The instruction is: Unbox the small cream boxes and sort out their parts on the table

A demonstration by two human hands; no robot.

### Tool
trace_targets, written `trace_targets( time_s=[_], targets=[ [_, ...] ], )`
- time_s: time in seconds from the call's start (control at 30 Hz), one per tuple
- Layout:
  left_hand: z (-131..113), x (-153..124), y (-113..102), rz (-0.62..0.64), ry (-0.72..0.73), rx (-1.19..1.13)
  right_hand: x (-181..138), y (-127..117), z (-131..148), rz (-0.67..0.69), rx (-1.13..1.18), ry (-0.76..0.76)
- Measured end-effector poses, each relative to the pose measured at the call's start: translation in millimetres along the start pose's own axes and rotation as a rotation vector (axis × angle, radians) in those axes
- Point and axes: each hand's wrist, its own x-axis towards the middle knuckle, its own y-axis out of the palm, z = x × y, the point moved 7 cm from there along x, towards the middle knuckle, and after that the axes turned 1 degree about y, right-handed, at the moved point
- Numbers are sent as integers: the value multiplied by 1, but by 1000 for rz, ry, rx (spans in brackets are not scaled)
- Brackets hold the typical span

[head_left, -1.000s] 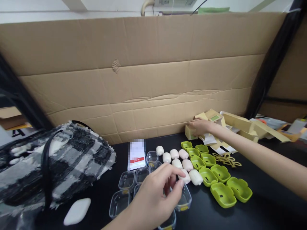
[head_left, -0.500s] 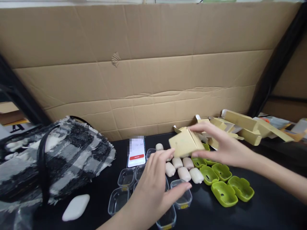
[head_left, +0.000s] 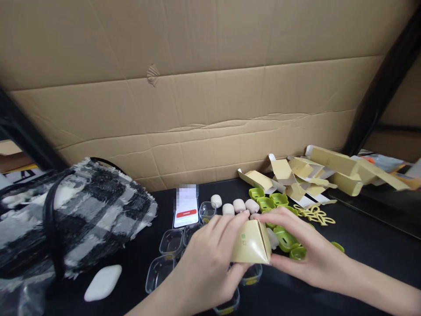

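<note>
Between my two hands is a small yellow cardboard box (head_left: pixel 249 243), tilted, with a green mark on its near face. My left hand (head_left: pixel 210 254) grips its left side, fingers over the top and thumb below. On the other side, my right hand (head_left: pixel 296 245) pinches the box near its right edge. Below and behind lie several pale rounded pieces (head_left: pixel 239 205), partly covered by the hands. Green flower-shaped cups (head_left: pixel 284 238) sit to the right, some hidden by my right hand. Clear plastic cups (head_left: pixel 161 270) stand around my left hand.
A phone (head_left: pixel 186 210) lies behind the clear cups. On the left are a black-and-white woven bag (head_left: pixel 108 210) and a white flat rounded object (head_left: pixel 103 283). Opened yellow boxes (head_left: pixel 332 169) and yellow cords (head_left: pixel 315 214) lie back right. A cardboard wall (head_left: pixel 210 96) stands behind.
The box has come down and nearer, and its marked face now shows. My left hand, apart from the box before, has closed on it. My right hand still holds it.
</note>
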Motion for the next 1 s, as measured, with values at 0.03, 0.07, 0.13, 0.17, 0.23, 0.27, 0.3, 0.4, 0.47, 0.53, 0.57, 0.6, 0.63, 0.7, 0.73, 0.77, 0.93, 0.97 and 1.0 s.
trace_targets(
  time_s=[0.03, 0.07, 0.13, 0.17, 0.23, 0.27, 0.3, 0.4, 0.47, 0.53, 0.57, 0.6, 0.63, 0.7, 0.73, 0.77, 0.93, 0.97, 1.0],
  targets=[
    [-2, 0, 0, -1, 13, 14, -1, 0, 0, -15, -4, 2],
    [-3, 1, -1, -2, 25, 25, -2, -1, 1, -29, -5, 0],
    [-6, 1, -1, -6, 42, 37, -3, -2, 3, -59, -17, -16],
    [-6, 1, -2, -13, 44, 39, -3, -2, 5, -74, -34, -31],
    [-3, 1, -3, -30, 36, 36, -5, -4, 7, -120, -80, -71],
    [-1, 1, -4, -46, 24, 34, -5, -5, 8, -153, -106, -99],
    [2, 1, -5, -65, 11, 34, -7, -8, 10, -198, -129, -129],
    [9, 2, -9, -90, -9, 52, -9, -12, 13, -282, -193, -190],
    [9, 3, -9, -75, 11, 54, -8, -8, 12, -222, -221, -182],
    [4, 3, -7, -50, 47, 38, -6, -1, 10, -109, -206, -158],
    [1, 3, -6, -40, 64, 30, -6, 2, 9, -73, -174, -143],
    [-3, 3, -5, -30, 79, 29, -6, 3, 8, -56, -133, -128],
    [-6, 3, -4, -23, 94, 35, -6, 4, 7, -54, -94, -107],
    [-11, 3, -1, -13, 122, 70, -7, 4, 6, -86, -52, -85],
    [-13, 3, -1, -16, 138, 94, -7, 4, 6, -102, -59, -83],
    [-15, 3, -1, -20, 153, 119, -8, 3, 6, -124, -77, -86],
    [-6, 2, -10, -129, 101, 140, -14, -21, 10, -392, -91, -166],
    [-2, 2, -13, -160, 71, 121, -14, -24, 12, -395, -64, -187],
    [1, 2, -16, -188, 42, 101, -14, -24, 15, -353, -24, -209]
  ],
)
